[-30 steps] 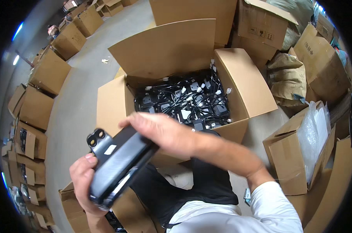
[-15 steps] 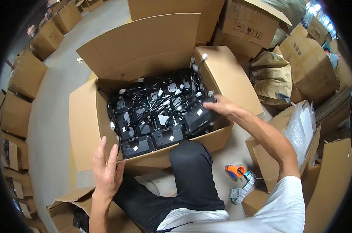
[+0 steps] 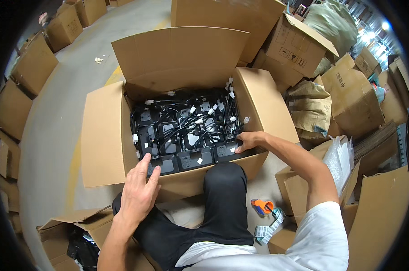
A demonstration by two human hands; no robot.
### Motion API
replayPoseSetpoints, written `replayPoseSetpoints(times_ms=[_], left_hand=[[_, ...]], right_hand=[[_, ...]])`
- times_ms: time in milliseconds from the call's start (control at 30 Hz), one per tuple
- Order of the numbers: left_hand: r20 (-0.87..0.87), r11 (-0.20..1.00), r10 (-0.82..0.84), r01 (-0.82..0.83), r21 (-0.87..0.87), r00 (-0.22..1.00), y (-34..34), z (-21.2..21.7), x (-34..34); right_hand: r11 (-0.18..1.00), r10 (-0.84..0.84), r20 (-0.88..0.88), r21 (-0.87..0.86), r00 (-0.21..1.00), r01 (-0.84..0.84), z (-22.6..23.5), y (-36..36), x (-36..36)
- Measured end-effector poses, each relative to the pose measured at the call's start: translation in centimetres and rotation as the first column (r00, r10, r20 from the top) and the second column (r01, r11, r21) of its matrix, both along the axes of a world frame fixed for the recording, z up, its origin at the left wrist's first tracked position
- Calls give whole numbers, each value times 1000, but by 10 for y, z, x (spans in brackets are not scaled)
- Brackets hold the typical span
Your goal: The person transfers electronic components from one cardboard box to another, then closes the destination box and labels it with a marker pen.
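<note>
A large open cardboard box [image 3: 168,183] stands before my knees, packed with rows of black boxy plastic units with cables [image 3: 195,158]. White connectors [image 3: 212,108] and tangled black cables lie over them. My right hand [image 3: 249,141] grips the right end of one black unit [image 3: 226,151], which sits in the front row at the box's near right corner; a small white sticker shows on it. At the near left corner my left hand [image 3: 140,183] hovers, fingers spread and holding nothing, its fingertips close to the front-left unit.
An orange and blue label gun [image 3: 262,207] with a strip of labels [image 3: 270,230] lies on the floor at right. A carton with bubble wrap [image 3: 335,160] stands beyond it. Another open carton [image 3: 60,239] is at lower left. Stacked cartons [image 3: 299,45] fill the back right.
My right hand has lowered the black unit from a tilted position into the front row, where it lies level. The left hand has shifted slightly right, nearer the box. The view has shifted too.
</note>
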State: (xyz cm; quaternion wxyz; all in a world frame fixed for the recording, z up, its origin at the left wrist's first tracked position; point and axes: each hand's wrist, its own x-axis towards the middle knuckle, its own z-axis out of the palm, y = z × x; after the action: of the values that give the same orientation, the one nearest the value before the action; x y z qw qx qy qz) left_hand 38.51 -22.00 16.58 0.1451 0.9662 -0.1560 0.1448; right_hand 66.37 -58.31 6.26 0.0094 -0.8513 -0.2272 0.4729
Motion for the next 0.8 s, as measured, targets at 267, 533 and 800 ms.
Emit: replayPoseSetpoints(times_ms=[267, 533, 800], left_hand=[[-48, 999, -32, 33, 19, 998, -4, 0, -1], [-190, 999, -3, 13, 51, 982, 3, -3, -5], [-235, 998, 31, -17, 62, 972, 8, -5, -2]], right_hand=[[965, 26, -251, -247, 968, -90, -27, 8, 41], [975, 5, -329, -206, 944, -77, -44, 13, 45], [950, -313, -623, -211, 717, 232, -45, 18, 57]])
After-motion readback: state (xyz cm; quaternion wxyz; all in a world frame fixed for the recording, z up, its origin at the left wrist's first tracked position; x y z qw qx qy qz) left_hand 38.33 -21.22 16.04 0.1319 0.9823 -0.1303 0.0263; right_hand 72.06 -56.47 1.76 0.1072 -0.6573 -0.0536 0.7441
